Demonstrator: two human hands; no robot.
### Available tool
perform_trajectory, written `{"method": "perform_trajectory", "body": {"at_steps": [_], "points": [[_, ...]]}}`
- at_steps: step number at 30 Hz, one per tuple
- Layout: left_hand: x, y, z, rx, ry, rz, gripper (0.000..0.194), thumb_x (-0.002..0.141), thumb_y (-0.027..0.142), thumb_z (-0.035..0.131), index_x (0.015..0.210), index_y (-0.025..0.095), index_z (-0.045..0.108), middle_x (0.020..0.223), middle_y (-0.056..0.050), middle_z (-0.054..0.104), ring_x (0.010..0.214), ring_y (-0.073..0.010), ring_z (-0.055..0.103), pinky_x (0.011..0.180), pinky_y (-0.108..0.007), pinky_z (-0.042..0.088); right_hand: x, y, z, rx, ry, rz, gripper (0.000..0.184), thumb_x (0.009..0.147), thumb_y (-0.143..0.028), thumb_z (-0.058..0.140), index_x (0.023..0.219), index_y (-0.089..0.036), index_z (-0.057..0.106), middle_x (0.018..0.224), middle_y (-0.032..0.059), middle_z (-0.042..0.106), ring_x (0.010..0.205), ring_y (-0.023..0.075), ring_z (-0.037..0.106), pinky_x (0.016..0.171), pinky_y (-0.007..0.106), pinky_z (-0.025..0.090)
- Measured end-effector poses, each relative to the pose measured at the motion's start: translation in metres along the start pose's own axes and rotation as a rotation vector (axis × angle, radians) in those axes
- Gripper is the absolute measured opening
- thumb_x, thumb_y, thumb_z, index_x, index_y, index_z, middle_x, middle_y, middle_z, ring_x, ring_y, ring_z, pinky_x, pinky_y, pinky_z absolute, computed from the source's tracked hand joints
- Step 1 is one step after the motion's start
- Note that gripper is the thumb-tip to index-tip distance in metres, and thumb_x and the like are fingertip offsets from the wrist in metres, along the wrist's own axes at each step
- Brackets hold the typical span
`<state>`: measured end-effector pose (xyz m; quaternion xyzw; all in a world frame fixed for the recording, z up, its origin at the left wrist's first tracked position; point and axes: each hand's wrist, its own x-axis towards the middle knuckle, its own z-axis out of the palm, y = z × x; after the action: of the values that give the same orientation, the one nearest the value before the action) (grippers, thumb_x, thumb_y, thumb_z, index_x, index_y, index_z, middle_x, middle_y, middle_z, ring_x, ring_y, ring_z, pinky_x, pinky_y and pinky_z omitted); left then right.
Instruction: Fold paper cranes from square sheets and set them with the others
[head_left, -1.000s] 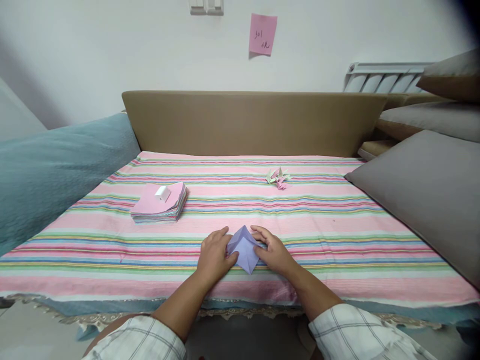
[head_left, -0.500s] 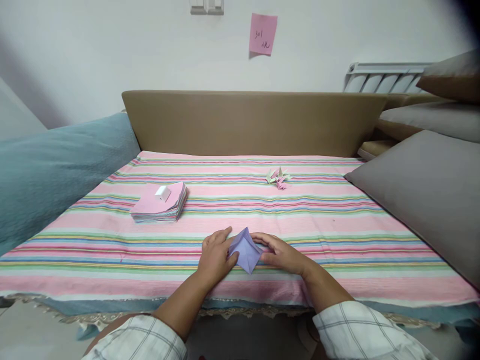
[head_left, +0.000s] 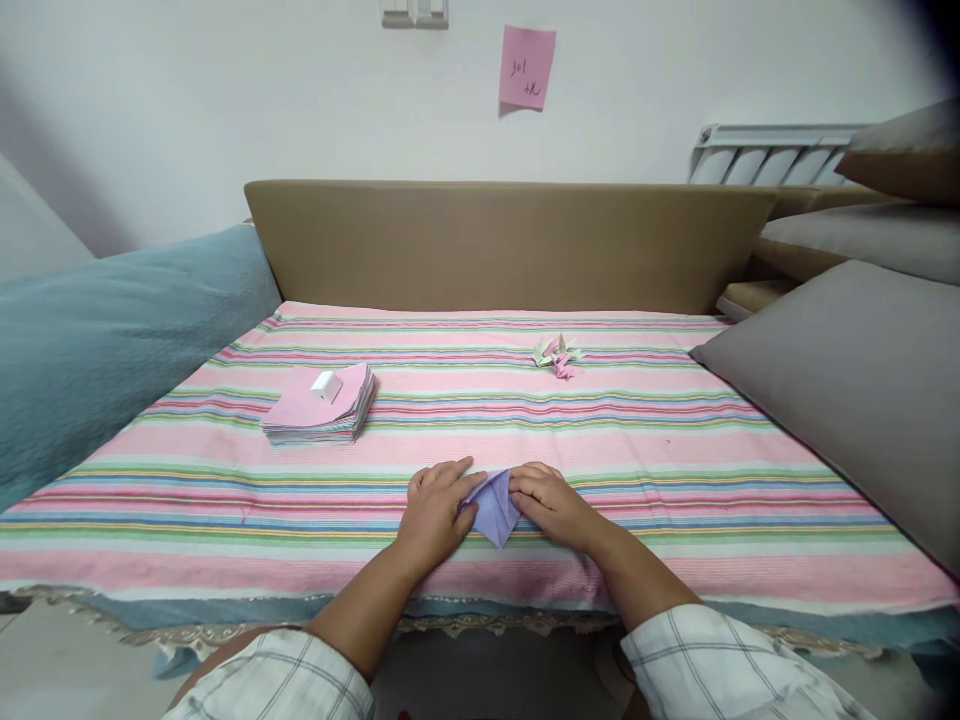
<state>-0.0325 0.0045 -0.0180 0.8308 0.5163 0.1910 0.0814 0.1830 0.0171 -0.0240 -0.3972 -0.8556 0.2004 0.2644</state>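
Note:
A partly folded sheet of purple origami paper (head_left: 495,512) lies on the striped cloth between my hands, one point toward me. My left hand (head_left: 436,510) grips its left side, thumb on top and forefinger along the upper edge. On the opposite side, my right hand (head_left: 551,502) presses its fingertips on the paper's upper right edge. My right thumb is largely hidden. Farther back rests a small cluster of folded pink and pale green paper pieces (head_left: 558,357). Left of my hands sits a stack of coloured paper (head_left: 319,405) with a small white block (head_left: 326,387) on it.
The striped cloth (head_left: 637,440) covers the seat up to a brown backrest (head_left: 510,245). Grey cushions (head_left: 847,380) pile up on the right, and a blue-covered armrest (head_left: 135,340) bounds the left. A pink note (head_left: 527,68) sticks to the wall.
My right hand has shifted its fingers up and over the paper's right edge. The paper's upper point has folded down, so its top now looks lower and flatter. My left hand barely moved.

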Motion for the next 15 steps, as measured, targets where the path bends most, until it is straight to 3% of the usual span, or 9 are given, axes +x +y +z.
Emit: {"method": "perform_trajectory", "body": {"at_steps": [4, 10, 15], "points": [[-0.0006, -0.0019, 0.0027, -0.038, 0.009, 0.071, 0.048, 0.076, 0.016, 0.054, 0.12, 0.034, 0.053, 0.13, 0.001, 0.052, 0.117, -0.0236, 0.043, 0.1, -0.046, 0.028, -0.0012, -0.001, 0.004, -0.09, 0.017, 0.015, 0.02, 0.084, -0.019, 0.046, 0.086, -0.023, 0.066, 0.111, 0.0037, 0.058, 0.104, 0.0197, 0.048, 0.09, 0.04, 0.037], [0.0, 0.0005, 0.0011, -0.111, 0.007, 0.125, 0.05, 0.072, 0.01, 0.053, 0.119, 0.026, 0.052, 0.123, -0.002, 0.058, 0.113, -0.0205, 0.047, 0.099, -0.041, 0.033, -0.0019, -0.0015, 0.0072, -0.107, 0.018, 0.029, 0.019, 0.078, -0.016, 0.051, 0.09, -0.023, 0.064, 0.111, 0.0045, 0.055, 0.104, 0.0213, 0.046, 0.09, 0.041, 0.036], [-0.0002, 0.0032, -0.0031, -0.108, -0.092, 0.124, 0.046, 0.071, 0.008, 0.05, 0.112, 0.028, 0.057, 0.127, 0.0, 0.055, 0.119, -0.0216, 0.044, 0.106, -0.046, 0.024, -0.0012, -0.0012, 0.0048, -0.101, 0.07, 0.044, 0.019, 0.073, -0.014, 0.056, 0.088, -0.021, 0.064, 0.096, 0.0045, 0.057, 0.093, 0.0192, 0.049, 0.081, 0.033, 0.041]]}}
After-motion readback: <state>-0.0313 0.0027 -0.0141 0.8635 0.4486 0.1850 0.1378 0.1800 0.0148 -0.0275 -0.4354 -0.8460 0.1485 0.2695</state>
